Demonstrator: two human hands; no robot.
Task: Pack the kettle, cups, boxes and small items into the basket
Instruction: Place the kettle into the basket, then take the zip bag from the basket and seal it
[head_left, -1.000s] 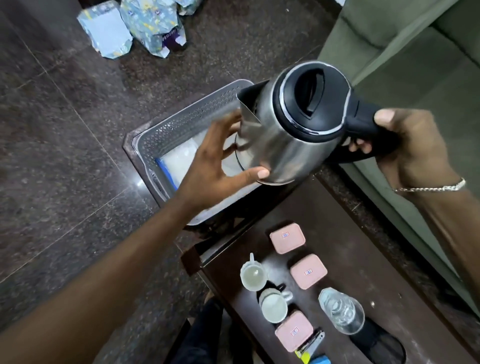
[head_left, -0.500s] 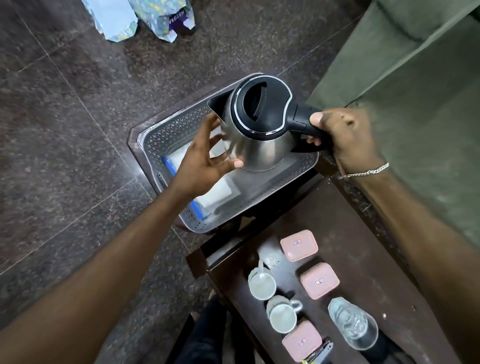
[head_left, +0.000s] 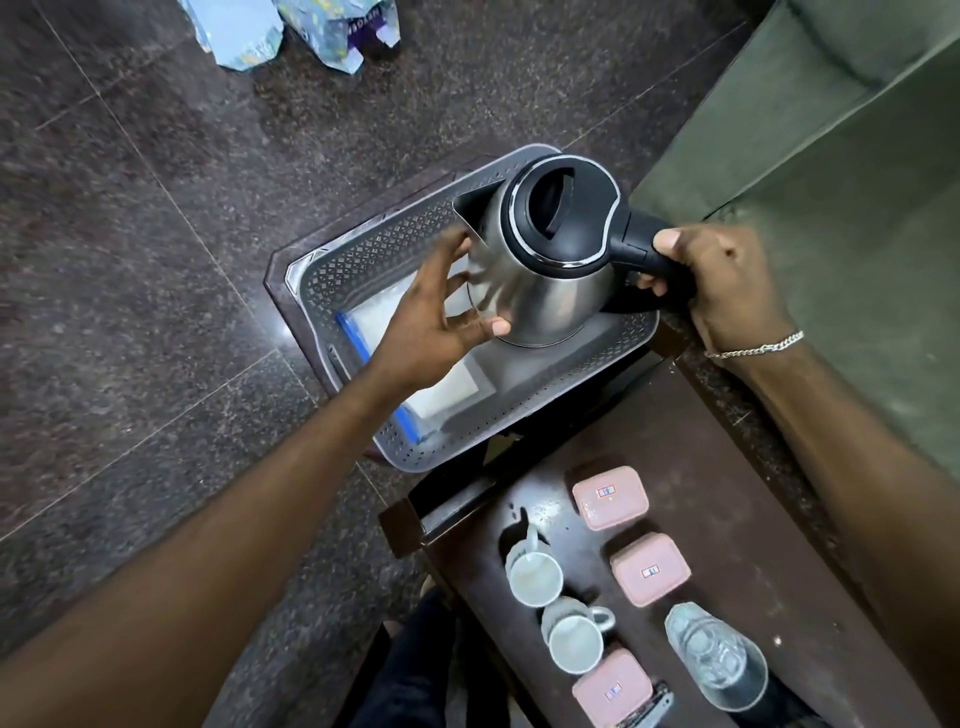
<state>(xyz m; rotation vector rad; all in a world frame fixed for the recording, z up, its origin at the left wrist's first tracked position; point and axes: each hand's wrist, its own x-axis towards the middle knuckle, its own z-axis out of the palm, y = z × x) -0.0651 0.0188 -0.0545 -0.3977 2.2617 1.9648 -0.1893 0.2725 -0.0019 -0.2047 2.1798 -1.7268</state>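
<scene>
A steel kettle (head_left: 535, 291) with a black lid stands in the right half of the grey perforated basket (head_left: 358, 254). My right hand (head_left: 727, 283) grips its black handle. My left hand (head_left: 436, 322) rests flat against the kettle's steel side, fingers spread. A clear bag with a blue strip (head_left: 441, 395) lies on the basket floor at the left. On the dark wooden table (head_left: 727, 493) stand two pale cups (head_left: 535, 577) (head_left: 574, 644), three pink boxes (head_left: 610, 496) (head_left: 650, 569) (head_left: 613, 688) and a drinking glass (head_left: 714, 657).
The basket sits on a low dark stool (head_left: 280, 270) over a polished stone floor. A green sofa (head_left: 841, 182) rises at the right. Crumpled blue wrappers (head_left: 291, 26) lie on the floor at the top. A small tool (head_left: 652, 714) lies by the nearest pink box.
The kettle has come down from above the basket's edge into its right half, with both hands still on it.
</scene>
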